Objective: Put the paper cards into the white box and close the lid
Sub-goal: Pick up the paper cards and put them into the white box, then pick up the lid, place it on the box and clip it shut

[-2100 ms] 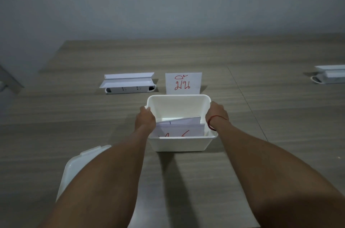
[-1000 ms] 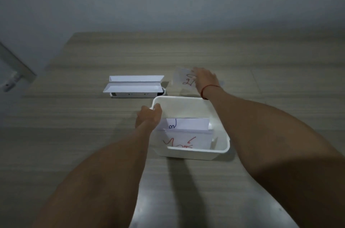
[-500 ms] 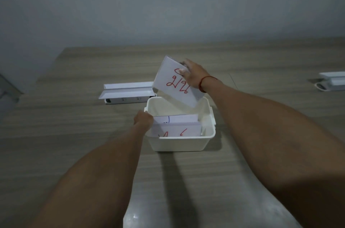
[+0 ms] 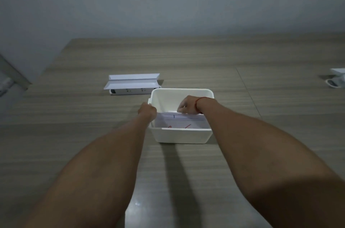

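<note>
The white box (image 4: 180, 135) stands open on the wooden table, in the middle of the view. Several paper cards (image 4: 183, 122) with red and blue writing stand inside it, leaning toward the near wall. My left hand (image 4: 147, 112) grips the box's left rim. My right hand (image 4: 188, 106), with a red thread at the wrist, reaches down into the box and its fingers pinch the top edge of the rearmost card. The lid is out of view.
A white power strip with a folded white cover (image 4: 132, 84) lies just behind and left of the box. Another white device (image 4: 337, 78) sits at the far right edge. The table's left edge (image 4: 48, 68) runs diagonally at upper left.
My right hand took the card that stood behind the box, lifted it over the box, and has lowered it in behind the other cards. My left hand stayed on the left rim.
</note>
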`<action>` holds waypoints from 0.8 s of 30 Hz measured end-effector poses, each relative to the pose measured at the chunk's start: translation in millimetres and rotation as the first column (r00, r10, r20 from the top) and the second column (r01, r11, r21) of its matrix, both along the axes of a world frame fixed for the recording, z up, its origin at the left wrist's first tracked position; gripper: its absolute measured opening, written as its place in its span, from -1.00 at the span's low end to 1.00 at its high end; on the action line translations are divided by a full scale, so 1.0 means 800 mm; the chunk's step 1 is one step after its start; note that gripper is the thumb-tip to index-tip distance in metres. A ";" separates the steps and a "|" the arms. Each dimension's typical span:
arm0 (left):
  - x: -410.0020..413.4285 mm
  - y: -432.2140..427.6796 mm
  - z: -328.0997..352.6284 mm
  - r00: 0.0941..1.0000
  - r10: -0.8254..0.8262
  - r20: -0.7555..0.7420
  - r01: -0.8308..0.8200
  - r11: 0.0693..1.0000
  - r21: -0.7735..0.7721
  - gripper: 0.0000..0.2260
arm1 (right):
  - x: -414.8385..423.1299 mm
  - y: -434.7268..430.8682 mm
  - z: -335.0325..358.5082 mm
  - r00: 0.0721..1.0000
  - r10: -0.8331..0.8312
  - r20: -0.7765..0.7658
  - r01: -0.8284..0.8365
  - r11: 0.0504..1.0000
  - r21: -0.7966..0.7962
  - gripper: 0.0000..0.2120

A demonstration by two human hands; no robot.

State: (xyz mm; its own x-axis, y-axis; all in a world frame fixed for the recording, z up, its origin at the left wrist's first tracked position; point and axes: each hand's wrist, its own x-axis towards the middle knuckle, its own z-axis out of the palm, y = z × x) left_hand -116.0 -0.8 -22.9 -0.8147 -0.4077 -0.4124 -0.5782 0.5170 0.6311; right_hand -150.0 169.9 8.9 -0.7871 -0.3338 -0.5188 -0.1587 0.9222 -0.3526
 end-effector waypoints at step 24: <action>0.159 -0.252 0.094 0.940 0.332 -0.072 -0.340 0.920 -0.193 -0.50 | 0.088 -0.281 0.104 0.944 0.215 -0.251 -0.257 0.955 -0.149 -0.46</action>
